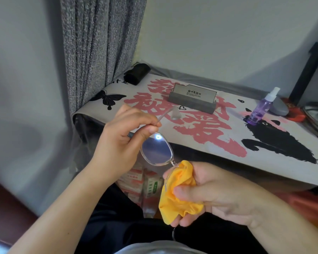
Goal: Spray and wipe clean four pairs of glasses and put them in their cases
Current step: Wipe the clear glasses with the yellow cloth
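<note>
Wipe step. Your left hand (116, 143) pinches clear-framed glasses (156, 150) at temple; right hand (207, 191) fingers clench yellow microfibre cloth (178, 193) round other lens. Next: check lens, fold temples, seat in open grey case (192, 99) on worktop.

Single head-worn view, looking forward and down; close on both hands above the lap, table (191, 142) edge near, wall (218, 33) behind.

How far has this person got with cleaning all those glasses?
One clear-framed pair of glasses is in hand: the left hand pinches it while the right hand grips a yellow cloth round the other lens. An open grey case waits, empty as far as visible. The spray bottle stands aside. Other pairs aren't visible.
</note>
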